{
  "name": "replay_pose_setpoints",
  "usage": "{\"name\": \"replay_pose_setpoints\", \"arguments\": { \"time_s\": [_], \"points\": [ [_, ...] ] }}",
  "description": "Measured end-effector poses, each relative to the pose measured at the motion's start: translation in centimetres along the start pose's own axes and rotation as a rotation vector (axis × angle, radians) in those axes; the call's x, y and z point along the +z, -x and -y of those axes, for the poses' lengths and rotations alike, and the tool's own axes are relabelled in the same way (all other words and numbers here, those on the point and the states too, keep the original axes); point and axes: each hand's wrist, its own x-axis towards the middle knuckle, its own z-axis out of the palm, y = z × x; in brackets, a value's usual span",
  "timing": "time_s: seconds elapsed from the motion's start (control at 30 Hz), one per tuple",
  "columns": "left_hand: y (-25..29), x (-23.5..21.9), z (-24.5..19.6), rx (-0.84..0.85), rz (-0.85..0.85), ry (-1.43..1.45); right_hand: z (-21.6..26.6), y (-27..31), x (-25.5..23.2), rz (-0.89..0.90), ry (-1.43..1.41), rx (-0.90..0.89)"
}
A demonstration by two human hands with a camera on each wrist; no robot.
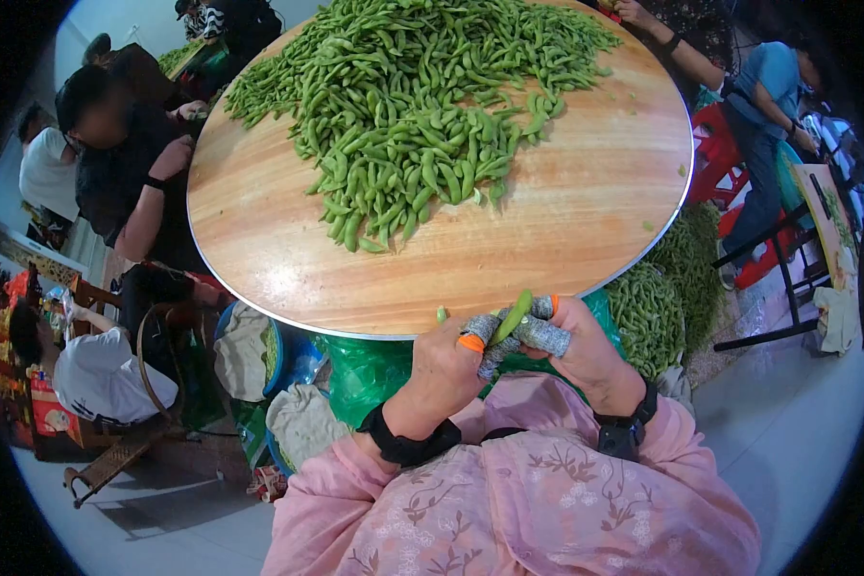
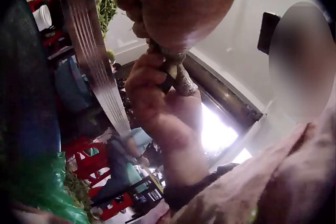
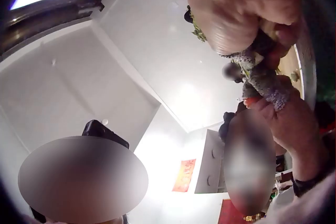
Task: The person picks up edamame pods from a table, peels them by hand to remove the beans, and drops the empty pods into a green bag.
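Just past the near edge of the round table, my left hand [image 1: 446, 360] and right hand [image 1: 590, 355] meet in front of my chest. Between their fingertips they pinch a green edamame pod [image 1: 515, 317], whose upper end sticks up past the fingers. Grey knitted finger sleeves [image 1: 544, 336] with orange edges cover some fingers and thumbs. In the left wrist view the right hand [image 2: 163, 113] faces the left, fingers touching; most of the pod is hidden there. The right wrist view shows the left hand [image 3: 299, 124] below the right. A big heap of edamame pods [image 1: 403, 125] lies on the table.
The wooden tabletop [image 1: 566, 230] has a metal rim. Green plastic [image 1: 355, 374] hangs under its near edge, beside cloth-covered tubs [image 1: 243, 355] at left. More pods [image 1: 648, 312] are piled on the floor at right. A person [image 1: 106, 144] sits at the table's left side.
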Motion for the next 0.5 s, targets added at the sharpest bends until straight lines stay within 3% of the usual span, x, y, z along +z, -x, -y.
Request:
{"name": "replay_pose_setpoints", "arguments": {
  "time_s": [0.1,0.17,0.2,0.27,0.4,0.47,0.5],
  "points": [
    [0.3,0.4,0.2,0.034,-0.037,0.005,-0.3,-0.1,0.0,0.025,-0.011,-0.017],
    [0.4,0.4,0.2,-0.194,0.016,0.414,-0.7,-0.3,-0.1,0.045,-0.019,-0.016],
    [0.4,0.4,0.2,-0.193,0.012,0.411,-0.7,-0.4,-0.2,0.059,0.004,-0.058],
    [0.5,0.3,0.4,-0.462,0.085,0.731,-0.6,-0.6,-0.3,0.078,0.028,-0.100],
    [-0.1,-0.2,0.4,-0.397,0.095,0.774,-0.3,-0.7,-0.3,0.080,0.114,-0.128],
    [-0.7,-1.7,-0.4,-0.329,0.277,0.492,-0.1,-0.6,-0.4,0.078,0.147,-0.103],
    [-0.5,-1.5,0.0,-0.340,0.260,0.474,0.1,-0.5,-0.5,0.071,0.327,-0.130]
  ]
}}
